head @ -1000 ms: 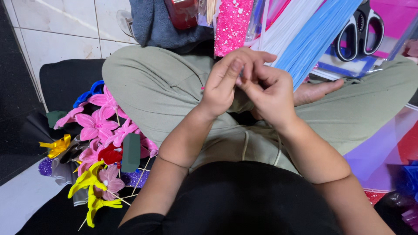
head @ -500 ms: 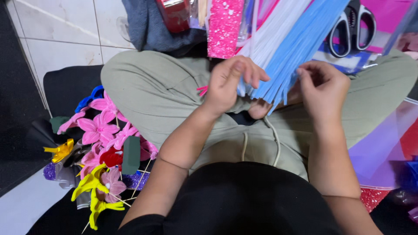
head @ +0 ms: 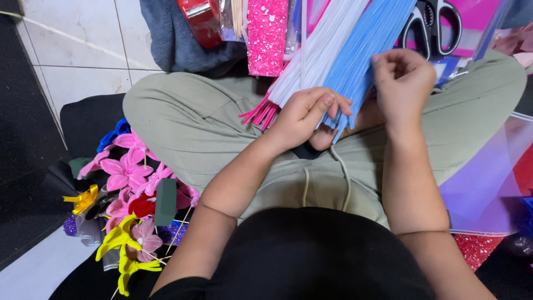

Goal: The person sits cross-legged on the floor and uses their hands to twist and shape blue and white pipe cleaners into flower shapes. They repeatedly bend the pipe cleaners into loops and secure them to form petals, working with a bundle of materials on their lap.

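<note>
Right hand [head: 402,83] risen, pinching blue stems [head: 363,55], left hand [head: 302,116] curled beneath them

The bundle of pipe cleaners [head: 355,61] lies across the person's lap, running from the far right down toward the middle. The left hand [head: 302,114] rests at its near end; the right hand [head: 402,83] sits just right of it, touching the strands. The scissors [head: 436,22] lie far right, behind the right hand. The handmade flowers [head: 127,172] are heaped on the floor at the near left, beside the left knee [head: 166,111].
</note>
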